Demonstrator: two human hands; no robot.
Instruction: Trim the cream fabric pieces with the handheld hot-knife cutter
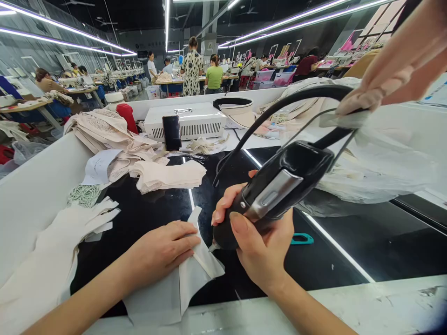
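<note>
My right hand (261, 246) is wrapped around a black corded hand tool (268, 195) with a silver lever plate on its side. The tool is tilted, its small metal tip pointing down at the right edge of a pale fabric piece (200, 267). My left hand (164, 249) lies flat on that piece, fingers stretched out and pressing it to the glossy black tabletop (139, 209). A narrow strip runs across the fabric by the fingertips. The tool's thick black cable (279, 104) arches up to a blurred pinkish shape (391, 70) that I cannot make out.
Pale fabric stacks (171, 174) lie ahead and at left (52, 246). Green elastic bands (84, 195), a phone (172, 132) and a white vented box (188, 121) stand further back. A teal-handled item (302, 238) lies right of the tool, below a plastic bag (377, 172). People work beyond.
</note>
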